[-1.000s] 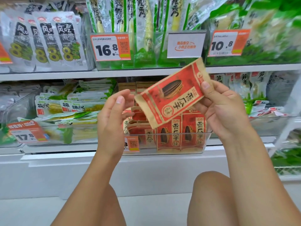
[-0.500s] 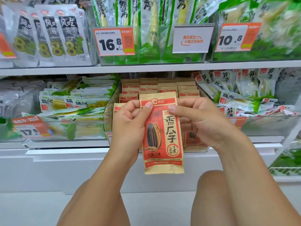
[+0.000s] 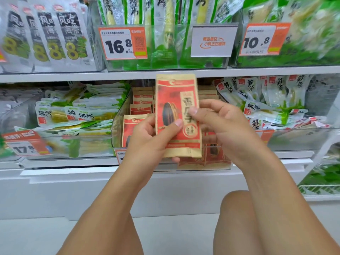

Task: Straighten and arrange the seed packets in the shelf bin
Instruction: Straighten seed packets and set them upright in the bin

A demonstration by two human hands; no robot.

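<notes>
A red and tan sunflower seed packet (image 3: 174,100) stands upright in front of the clear shelf bin (image 3: 117,126) on the lower shelf. My left hand (image 3: 152,142) grips its lower left side, thumb across the front. My right hand (image 3: 222,126) holds its right edge, thumb on the printed label. More seed packets (image 3: 140,107) stand in rows inside the bin behind the held one; the front rows are partly hidden by my hands.
Green and white snack packs (image 3: 77,111) fill the bin to the left, and similar packs (image 3: 266,100) lie to the right. The upper shelf (image 3: 55,76) carries bins with price tags (image 3: 122,43). My knees are low in the view, above a white floor.
The packet was tilted and high one second ago, then turned upright and low. Now it has risen a little and sits closer to the bin, still in both hands.
</notes>
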